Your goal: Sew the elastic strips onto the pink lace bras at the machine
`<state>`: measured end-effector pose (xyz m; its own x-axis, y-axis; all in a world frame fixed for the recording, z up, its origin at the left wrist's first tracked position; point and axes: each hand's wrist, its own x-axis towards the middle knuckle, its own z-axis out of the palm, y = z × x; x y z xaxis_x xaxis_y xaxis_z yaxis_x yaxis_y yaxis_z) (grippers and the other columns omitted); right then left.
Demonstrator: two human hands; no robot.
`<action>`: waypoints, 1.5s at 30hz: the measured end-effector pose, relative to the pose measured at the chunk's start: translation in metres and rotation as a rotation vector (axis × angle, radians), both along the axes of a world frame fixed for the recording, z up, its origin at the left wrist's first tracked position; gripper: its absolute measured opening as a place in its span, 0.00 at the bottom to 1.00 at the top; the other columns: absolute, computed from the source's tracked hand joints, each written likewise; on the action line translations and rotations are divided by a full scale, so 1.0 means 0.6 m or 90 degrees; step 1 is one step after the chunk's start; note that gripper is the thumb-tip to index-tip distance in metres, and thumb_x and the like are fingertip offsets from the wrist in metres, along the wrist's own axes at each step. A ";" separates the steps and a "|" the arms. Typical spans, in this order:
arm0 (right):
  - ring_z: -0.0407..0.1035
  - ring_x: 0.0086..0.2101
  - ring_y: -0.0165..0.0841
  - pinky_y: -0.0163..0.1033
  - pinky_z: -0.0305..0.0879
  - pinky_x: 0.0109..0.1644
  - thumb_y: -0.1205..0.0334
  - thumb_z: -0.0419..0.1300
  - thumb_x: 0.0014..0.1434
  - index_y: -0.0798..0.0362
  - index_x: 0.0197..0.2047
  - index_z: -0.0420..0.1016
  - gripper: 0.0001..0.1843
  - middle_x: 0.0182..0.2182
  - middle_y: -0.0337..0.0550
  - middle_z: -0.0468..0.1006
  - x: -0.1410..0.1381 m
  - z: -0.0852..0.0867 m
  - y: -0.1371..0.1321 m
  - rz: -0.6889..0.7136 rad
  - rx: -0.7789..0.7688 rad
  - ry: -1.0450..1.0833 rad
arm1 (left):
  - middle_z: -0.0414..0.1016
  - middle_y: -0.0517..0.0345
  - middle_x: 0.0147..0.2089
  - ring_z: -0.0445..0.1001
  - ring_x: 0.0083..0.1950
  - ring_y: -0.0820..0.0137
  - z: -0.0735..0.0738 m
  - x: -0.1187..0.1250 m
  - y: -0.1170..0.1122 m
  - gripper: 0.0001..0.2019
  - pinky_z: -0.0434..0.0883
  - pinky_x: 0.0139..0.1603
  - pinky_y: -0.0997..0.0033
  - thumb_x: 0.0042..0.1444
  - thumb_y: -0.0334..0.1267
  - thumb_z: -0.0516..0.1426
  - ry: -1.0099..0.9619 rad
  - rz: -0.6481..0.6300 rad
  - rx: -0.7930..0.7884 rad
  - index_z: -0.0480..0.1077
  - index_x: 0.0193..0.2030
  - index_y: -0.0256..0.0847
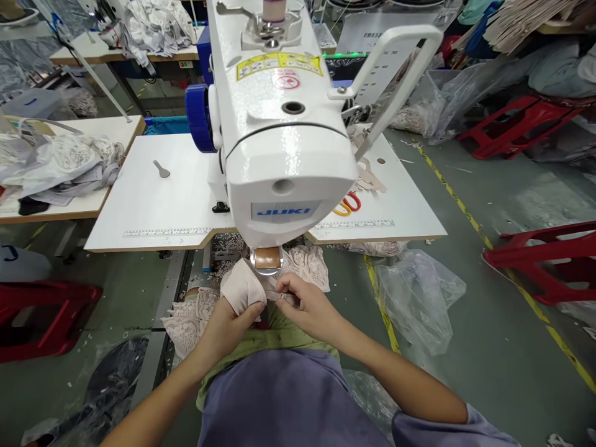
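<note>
A white sewing machine point(279, 124) stands on a white table point(153, 198), its head facing me. Just below the machine's front, my left hand point(228, 326) is closed around a pale pink padded fabric piece point(242, 285). My right hand point(307, 301) pinches the edge of the same piece, fingers pressed together close to the left hand. Pale lace fabric point(190, 316) lies in my lap under both hands and spreads up toward the table edge.
Scissors with red and yellow handles point(347, 205) lie on the table right of the machine. Red stools point(544, 257) stand right; another red stool point(41, 313) stands left. A clear plastic bag point(419, 292) lies on the floor. Piled white fabric point(56, 161) covers the left table.
</note>
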<state>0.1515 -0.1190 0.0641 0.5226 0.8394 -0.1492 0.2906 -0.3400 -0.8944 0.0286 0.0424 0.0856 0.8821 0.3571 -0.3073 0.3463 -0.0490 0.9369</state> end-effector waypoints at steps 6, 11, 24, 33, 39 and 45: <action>0.56 0.22 0.26 0.33 0.47 0.27 0.71 0.55 0.55 0.49 0.37 0.59 0.10 0.21 0.27 0.60 -0.006 0.012 0.006 0.040 0.006 -0.044 | 0.81 0.50 0.43 0.77 0.49 0.57 0.011 0.002 -0.012 0.16 0.72 0.50 0.63 0.57 0.43 0.60 -0.019 -0.028 0.018 0.77 0.50 0.39; 0.59 0.23 0.27 0.33 0.48 0.28 0.68 0.57 0.56 0.50 0.40 0.64 0.09 0.24 0.30 0.68 0.002 0.025 0.008 0.046 -0.010 -0.049 | 0.81 0.52 0.38 0.78 0.40 0.59 0.016 0.009 -0.012 0.14 0.73 0.41 0.66 0.55 0.44 0.61 -0.002 -0.024 0.033 0.79 0.43 0.37; 0.64 0.27 0.29 0.33 0.57 0.30 0.57 0.65 0.53 0.55 0.33 0.78 0.10 0.25 0.36 0.73 0.015 -0.004 0.016 -0.026 0.002 0.333 | 0.78 0.57 0.30 0.73 0.31 0.68 -0.014 0.013 0.008 0.12 0.70 0.35 0.71 0.47 0.43 0.68 0.052 0.031 -0.173 0.76 0.32 0.36; 0.66 0.32 0.31 0.35 0.56 0.34 0.61 0.59 0.61 0.52 0.32 0.80 0.09 0.28 0.39 0.73 0.006 0.026 0.011 -0.025 0.053 -0.044 | 0.74 0.58 0.27 0.71 0.30 0.71 -0.015 0.035 -0.013 0.12 0.68 0.35 0.73 0.49 0.41 0.67 -0.030 0.068 -0.282 0.74 0.26 0.35; 0.58 0.23 0.27 0.33 0.51 0.27 0.64 0.61 0.54 0.52 0.33 0.78 0.05 0.22 0.34 0.68 0.037 0.048 0.009 0.018 0.073 0.127 | 0.80 0.52 0.39 0.76 0.40 0.63 -0.019 -0.003 -0.009 0.16 0.71 0.39 0.70 0.52 0.47 0.66 -0.042 0.110 -0.249 0.77 0.43 0.38; 0.60 0.21 0.26 0.32 0.53 0.25 0.57 0.64 0.49 0.53 0.37 0.77 0.12 0.22 0.34 0.73 0.087 0.094 0.020 0.126 0.035 0.399 | 0.79 0.50 0.50 0.78 0.49 0.54 -0.049 -0.038 -0.042 0.46 0.74 0.44 0.57 0.42 0.77 0.54 -0.258 0.171 -0.475 0.60 0.66 0.60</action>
<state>0.2040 -0.1067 0.1205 0.1861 0.9257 -0.3294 -0.2389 -0.2826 -0.9290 0.0055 0.0172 0.0564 0.8890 0.3990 -0.2248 -0.1070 0.6583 0.7451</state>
